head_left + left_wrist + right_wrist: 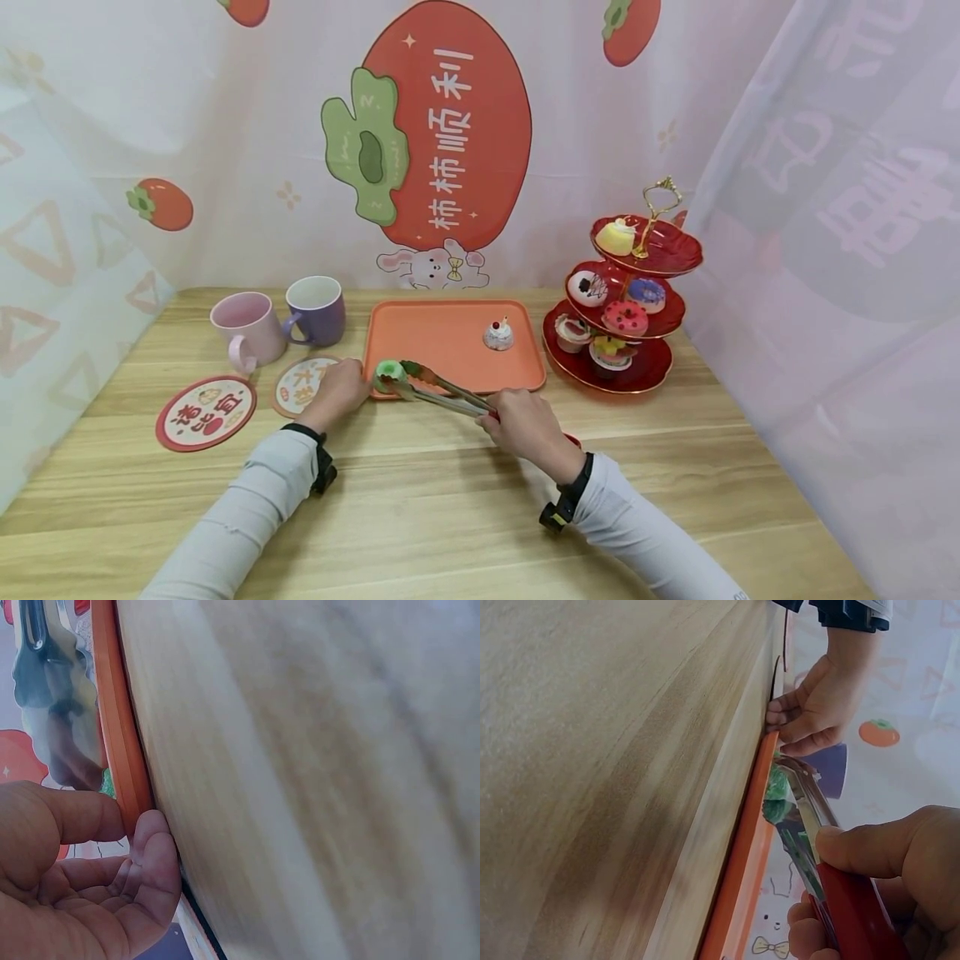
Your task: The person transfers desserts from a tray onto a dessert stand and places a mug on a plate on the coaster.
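My left hand (342, 392) pinches the near left corner of the orange tray (124, 720) between thumb and fingers. In the right hand (527, 427) I grip metal tongs (453, 398) with red handles (855, 911). Their tips are around a green ring-shaped cake (390, 375) at the tray's near left corner; whether the cake touches the tray's bottom I cannot tell. A small white cake with a red berry on top (498, 334) sits on the tray's right side.
Right of the tray stands a three-tier red stand (652, 367) holding several cakes and a gold handle. A pink mug (251, 329) and a purple mug (324, 310) stand at the back left. Two round coasters lie before them, one red-rimmed (206, 414), one pale (296, 387).
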`<move>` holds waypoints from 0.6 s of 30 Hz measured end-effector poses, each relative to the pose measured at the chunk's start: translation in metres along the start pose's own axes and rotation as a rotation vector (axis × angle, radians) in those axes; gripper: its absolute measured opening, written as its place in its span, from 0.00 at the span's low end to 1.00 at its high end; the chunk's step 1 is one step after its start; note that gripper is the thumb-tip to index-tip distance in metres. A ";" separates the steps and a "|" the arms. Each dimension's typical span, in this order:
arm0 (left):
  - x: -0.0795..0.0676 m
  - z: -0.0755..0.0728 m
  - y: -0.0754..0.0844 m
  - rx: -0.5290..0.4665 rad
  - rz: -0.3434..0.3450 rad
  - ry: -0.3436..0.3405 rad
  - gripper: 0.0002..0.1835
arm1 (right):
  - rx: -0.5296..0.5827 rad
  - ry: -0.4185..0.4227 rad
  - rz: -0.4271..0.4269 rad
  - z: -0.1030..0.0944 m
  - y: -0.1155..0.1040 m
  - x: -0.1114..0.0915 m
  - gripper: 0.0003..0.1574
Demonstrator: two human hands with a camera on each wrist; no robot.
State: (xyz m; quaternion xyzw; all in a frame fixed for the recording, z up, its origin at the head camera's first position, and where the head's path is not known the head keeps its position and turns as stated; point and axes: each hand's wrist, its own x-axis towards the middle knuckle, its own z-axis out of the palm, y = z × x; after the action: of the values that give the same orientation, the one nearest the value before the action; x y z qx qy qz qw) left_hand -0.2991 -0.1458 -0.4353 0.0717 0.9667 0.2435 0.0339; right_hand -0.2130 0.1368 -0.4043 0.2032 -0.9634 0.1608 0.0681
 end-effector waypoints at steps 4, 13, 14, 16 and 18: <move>0.000 0.000 -0.001 -0.001 0.001 0.002 0.08 | 0.003 0.009 -0.005 0.000 0.001 -0.002 0.20; -0.003 -0.003 0.000 -0.015 -0.011 -0.021 0.04 | 0.008 0.043 0.008 -0.007 0.004 -0.007 0.15; -0.003 -0.003 0.000 -0.014 -0.013 -0.024 0.04 | 0.008 0.045 0.011 -0.008 0.005 -0.008 0.15; -0.003 -0.003 0.001 -0.014 -0.010 -0.029 0.04 | 0.006 0.047 0.020 -0.011 0.007 -0.009 0.16; -0.002 -0.003 0.001 -0.013 -0.009 -0.032 0.05 | 0.012 0.049 0.032 -0.014 0.008 -0.011 0.16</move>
State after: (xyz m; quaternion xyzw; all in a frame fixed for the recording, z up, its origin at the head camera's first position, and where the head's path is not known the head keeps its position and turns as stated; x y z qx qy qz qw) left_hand -0.2968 -0.1467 -0.4324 0.0708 0.9647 0.2487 0.0509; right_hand -0.2054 0.1526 -0.3955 0.1843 -0.9636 0.1728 0.0880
